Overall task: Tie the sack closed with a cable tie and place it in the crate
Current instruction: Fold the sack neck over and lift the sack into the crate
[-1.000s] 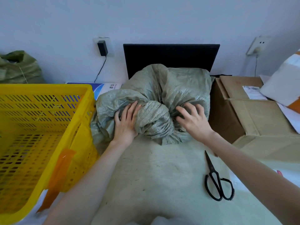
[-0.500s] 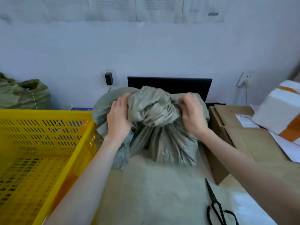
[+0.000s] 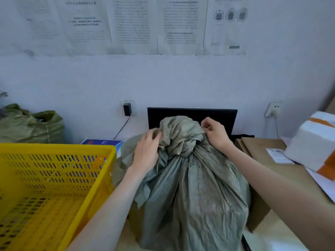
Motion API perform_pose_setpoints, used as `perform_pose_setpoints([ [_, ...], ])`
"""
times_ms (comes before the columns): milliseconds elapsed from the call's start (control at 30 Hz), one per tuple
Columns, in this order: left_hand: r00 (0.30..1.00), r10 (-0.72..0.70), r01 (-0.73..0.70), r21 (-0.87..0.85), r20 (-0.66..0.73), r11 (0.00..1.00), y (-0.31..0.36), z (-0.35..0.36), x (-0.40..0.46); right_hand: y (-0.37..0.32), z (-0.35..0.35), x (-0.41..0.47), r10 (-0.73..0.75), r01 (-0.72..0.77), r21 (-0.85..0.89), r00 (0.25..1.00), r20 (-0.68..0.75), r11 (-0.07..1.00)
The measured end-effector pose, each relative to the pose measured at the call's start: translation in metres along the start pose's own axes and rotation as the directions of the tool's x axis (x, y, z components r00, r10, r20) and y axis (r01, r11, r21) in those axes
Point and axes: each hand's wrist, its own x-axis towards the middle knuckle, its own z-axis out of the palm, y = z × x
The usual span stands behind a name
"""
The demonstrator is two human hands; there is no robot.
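Standing upright at the middle, the grey-green sack (image 3: 195,192) has its bunched neck gripped by both hands: left hand (image 3: 146,151) and right hand (image 3: 215,133), fingers closed on the cloth. The yellow crate (image 3: 54,178) sits just left of it.

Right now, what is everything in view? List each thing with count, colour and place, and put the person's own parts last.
sack: 1, grey-green, centre, standing upright, top bunched together
crate: 1, yellow, left, beside the sack
second sack: 1, green, far left by the wall
dark panel: 1, black, behind the sack
cardboard box: 1, brown, right of the sack
parcel: 1, white with orange tape, far right
plug adapter: 1, black, in a wall socket
wall socket: 1, white, right
printed sheets: several, white, on the wall
blue box: 1, behind the crate
left hand: 1, gripping the bunched top
right hand: 1, gripping the bunched top
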Motion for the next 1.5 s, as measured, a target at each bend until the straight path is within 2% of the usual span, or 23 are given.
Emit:
perform_pose_setpoints([
  [167, 0.955, -0.168, 0.197, -0.102, 0.243, 0.975, 0.02, 0.004, -0.03, 0.003, -0.002, -0.008, -0.068, 0.075, -0.116, 0.996, 0.061, 0.99],
  [233, 0.896, -0.204, 0.223, -0.003, 0.395, 0.975, 0.037, 0.0, -0.042, 0.004, 0.001, -0.01, -0.08, 0.085, -0.146, 0.996, 0.04, 0.986],
  [300, 0.856, -0.229, 0.19, 0.131, 0.464, 0.973, 0.049, 0.005, -0.053, 0.003, 0.002, -0.009, -0.087, 0.092, -0.169, 0.996, 0.035, 0.981],
  [433, 0.847, -0.332, 0.204, 0.322, 0.415, 0.924, 0.054, 0.018, -0.065, 0.001, 0.005, -0.012, -0.119, 0.132, -0.217, 0.99, 0.072, 0.967],
  [567, 0.891, -0.29, 0.144, 0.388, 0.349, 0.91, 0.054, 0.017, -0.073, -0.006, 0.005, -0.025, -0.129, 0.145, -0.239, 0.988, 0.079, 0.96],
  [700, 0.913, -0.233, 0.107, 0.355, 0.335, 0.929, 0.049, 0.006, -0.075, -0.017, -0.005, -0.051, -0.071, 0.139, -0.328, 0.975, 0.211, 0.934],
  [800, 0.954, -0.166, 0.084, 0.309, 0.249, 0.947, 0.045, -0.005, -0.071, -0.015, -0.017, -0.079, 0.029, 0.192, -0.533, 0.925, 0.378, 0.824],
  [867, 0.978, -0.118, 0.062, 0.299, 0.173, 0.952, 0.045, -0.012, -0.063, -0.009, -0.024, -0.089, 0.046, 0.207, -0.586, 0.921, 0.386, 0.784],
  [933, 0.992, -0.064, 0.029, 0.298, 0.106, 0.954, 0.05, -0.021, -0.053, -0.003, -0.028, -0.092, 0.023, 0.185, -0.567, 0.941, 0.339, 0.802],
  [1067, 0.999, 0.027, -0.036, 0.333, 0.03, 0.942, 0.061, -0.034, -0.03, 0.006, -0.022, -0.098, -0.209, 0.3, -0.563, 0.953, 0.221, 0.77],
  [1133, 0.999, 0.034, -0.039, 0.345, 0.021, 0.938, 0.066, -0.042, -0.02, 0.005, -0.022, -0.096, -0.25, 0.281, -0.51, 0.959, 0.13, 0.813],
  [1267, 0.999, 0.016, 0.002, 0.367, -0.044, 0.93, 0.078, -0.061, 0.004, -0.01, -0.036, -0.071, -0.261, 0.228, -0.275, 0.961, -0.092, 0.934],
  [1400, 0.992, 0.004, 0.04, 0.345, -0.127, 0.938, 0.089, -0.092, 0.035, -0.035, -0.051, -0.043, -0.221, 0.21, -0.076, 0.95, -0.219, 0.975],
  [1500, 0.987, 0.008, 0.044, 0.319, -0.16, 0.947, 0.096, -0.114, 0.056, -0.054, -0.064, -0.022, -0.164, 0.173, 0.0, 0.932, -0.322, 0.985],
])
